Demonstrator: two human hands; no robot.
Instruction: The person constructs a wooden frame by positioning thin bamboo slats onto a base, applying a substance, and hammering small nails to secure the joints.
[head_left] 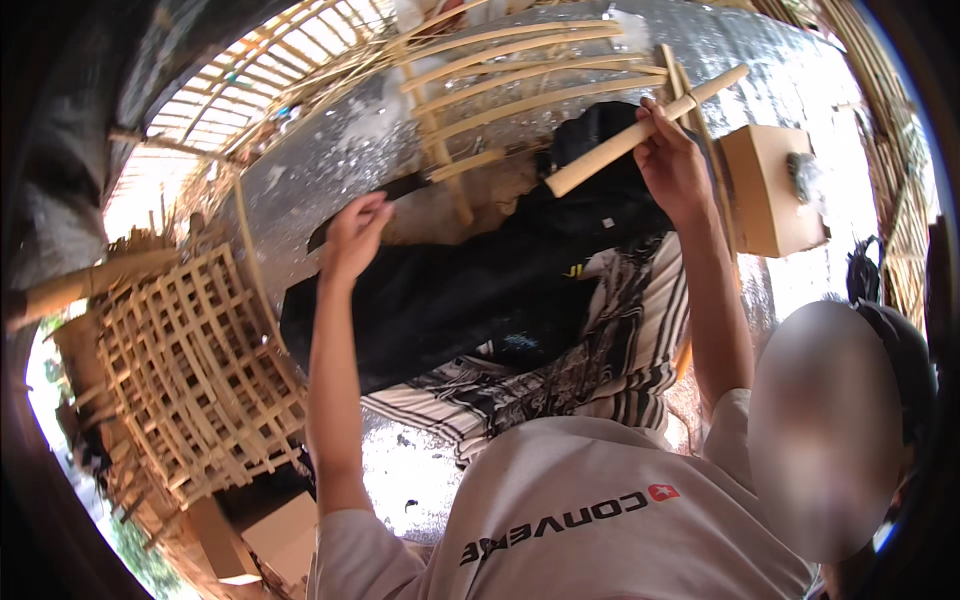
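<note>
My right hand is closed around a pale length of bamboo, which has a node ring and slants up to the right. It is raised above a dark cloth spread over my legs. My left hand hovers at the cloth's left side with nothing visible in it, its fingers loosely stretched and a little blurred. Beyond the cloth lies a bamboo frame of curved slats joined to crosspieces. Under the dark cloth, a black-and-white striped and patterned cloth shows.
At the left stands a woven bamboo lattice panel. A cardboard box sits to the right, with another cardboard piece at lower left. Shiny grey sheeting covers the ground. A person's head appears at lower right.
</note>
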